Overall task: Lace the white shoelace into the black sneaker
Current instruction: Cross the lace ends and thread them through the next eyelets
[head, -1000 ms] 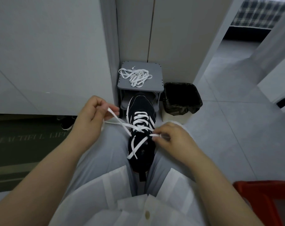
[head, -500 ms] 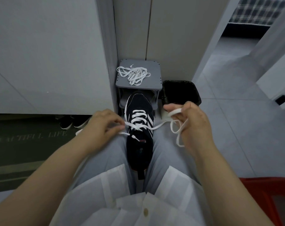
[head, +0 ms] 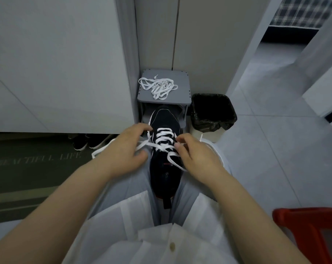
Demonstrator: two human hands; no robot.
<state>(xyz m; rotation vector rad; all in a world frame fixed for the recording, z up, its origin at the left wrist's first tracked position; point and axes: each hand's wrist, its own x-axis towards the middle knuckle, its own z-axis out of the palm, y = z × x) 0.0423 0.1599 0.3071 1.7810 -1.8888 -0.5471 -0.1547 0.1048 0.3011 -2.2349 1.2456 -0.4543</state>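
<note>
The black sneaker [head: 165,174] lies between my knees with its toe pointing away. A white shoelace [head: 164,137] crosses its front eyelets in several rows. My left hand [head: 126,151] is at the sneaker's left edge, with a lace strand running between its thumb and curled fingers. My right hand [head: 196,156] is at the right edge, fingertips pinching the lace by an eyelet. Slack lace loops out past both wrists.
A grey stool [head: 182,80] beyond the sneaker carries a second heap of white lace [head: 158,87]. A bin with a black liner [head: 213,111] stands to its right. A red stool [head: 309,225] is at lower right, and a green mat [head: 28,168] and dark shoes [head: 85,142] at left.
My right hand has come back from its pulled-out position on the right to the sneaker's right eyelets. My left hand shifted forward to the sneaker's left edge.
</note>
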